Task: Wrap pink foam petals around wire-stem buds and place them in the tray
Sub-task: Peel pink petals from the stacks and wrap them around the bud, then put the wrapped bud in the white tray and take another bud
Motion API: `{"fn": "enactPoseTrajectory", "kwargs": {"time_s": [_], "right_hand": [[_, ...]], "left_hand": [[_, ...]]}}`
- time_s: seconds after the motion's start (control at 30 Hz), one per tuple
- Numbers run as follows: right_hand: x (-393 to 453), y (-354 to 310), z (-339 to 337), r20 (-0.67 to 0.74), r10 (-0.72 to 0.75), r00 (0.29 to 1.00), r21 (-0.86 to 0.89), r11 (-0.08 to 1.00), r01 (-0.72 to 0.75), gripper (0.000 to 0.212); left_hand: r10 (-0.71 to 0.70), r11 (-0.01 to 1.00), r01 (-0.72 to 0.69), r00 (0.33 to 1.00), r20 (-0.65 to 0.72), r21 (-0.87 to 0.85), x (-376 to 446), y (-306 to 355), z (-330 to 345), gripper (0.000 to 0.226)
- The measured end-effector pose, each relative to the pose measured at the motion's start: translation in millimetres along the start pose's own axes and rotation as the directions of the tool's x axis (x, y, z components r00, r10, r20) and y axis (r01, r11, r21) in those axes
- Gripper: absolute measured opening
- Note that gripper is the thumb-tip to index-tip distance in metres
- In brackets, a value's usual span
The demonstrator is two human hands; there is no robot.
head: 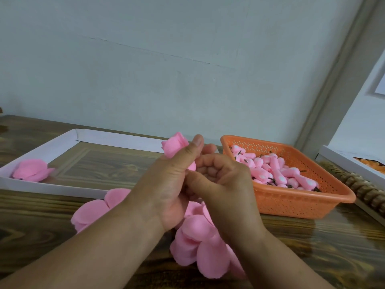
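Both hands meet above the table (312, 247), and the move ahead, by my reading, turns on where the tray (62, 142) lies from them: to the left and a little farther back. The left hand (166, 184) is the nearer one; it grips the wrapped bud (176, 147), thumb up along the petal, pink top poking out above the fingers and tilted left toward the tray. The stem is hidden, so its axis cannot be told exactly. The right hand (225, 180) curls in beside it, fingers bent at the bud's base; whether it pinches the stem cannot be seen. One finished flower (31, 170) lies in the tray's left corner. Loose petals (198, 247) lie under the wrists, and the orange basket (302, 205) of buds (270, 167) sits right. Nothing blocks the way left.
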State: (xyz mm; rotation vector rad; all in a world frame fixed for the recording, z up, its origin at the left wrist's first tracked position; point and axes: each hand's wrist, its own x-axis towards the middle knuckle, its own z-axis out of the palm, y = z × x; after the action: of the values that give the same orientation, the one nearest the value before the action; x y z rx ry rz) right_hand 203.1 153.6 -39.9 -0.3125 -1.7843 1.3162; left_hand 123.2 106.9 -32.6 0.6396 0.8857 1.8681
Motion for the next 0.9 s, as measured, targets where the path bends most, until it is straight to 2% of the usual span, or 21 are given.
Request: {"fn": "enactPoseTrajectory", "kwargs": {"time_s": [0.1,0.23,0.43,0.53,0.6,0.67,0.77,0.83,0.9], "right_hand": [[2,-1,-3,0.05,0.131,0.99,0.103,0.985,-0.136,0.016],[4,4,-5,0.126,0.276,0.953,0.195,0.935,-0.297,0.008],[6,8,-5,0.201,0.327,0.924,0.261,0.891,-0.372,0.02],[6,8,-6,0.215,0.329,0.92,0.203,0.906,-0.372,0.015],[9,7,-8,0.183,0.327,0.927,0.145,0.924,-0.354,0.002],[14,8,-15,0.09,0.343,0.935,0.123,0.928,-0.353,0.016],[20,6,-26,-0.011,0.348,0.938,0.112,0.932,-0.344,0.029],[23,6,-33,-0.053,0.341,0.939,0.098,0.937,-0.335,0.027],[27,8,-39,-0.089,0.328,0.941,0.096,0.943,-0.32,0.021]], "left_hand": [[-0.007,0.993,0.0,0.998,0.056,0.115,-1,2,-3,0.028],[-0.023,0.99,0.012,0.997,0.076,0.141,2,0,-7,0.029],[-0.063,0.99,0.053,0.995,0.078,0.13,8,1,-17,0.036],[-0.094,0.989,0.087,0.994,0.054,0.12,13,5,-21,0.036],[-0.068,0.993,0.067,0.998,0.005,0.096,18,13,-27,0.038],[-0.006,0.99,0.021,0.994,-0.105,0.139,26,25,-37,0.044],[0.081,0.955,-0.001,0.962,-0.26,0.297,37,44,-54,0.034],[0.119,0.922,0.016,0.94,-0.321,0.387,44,53,-67,0.025],[0.141,0.861,0.07,0.919,-0.368,0.505,50,58,-81,0.026]]}}
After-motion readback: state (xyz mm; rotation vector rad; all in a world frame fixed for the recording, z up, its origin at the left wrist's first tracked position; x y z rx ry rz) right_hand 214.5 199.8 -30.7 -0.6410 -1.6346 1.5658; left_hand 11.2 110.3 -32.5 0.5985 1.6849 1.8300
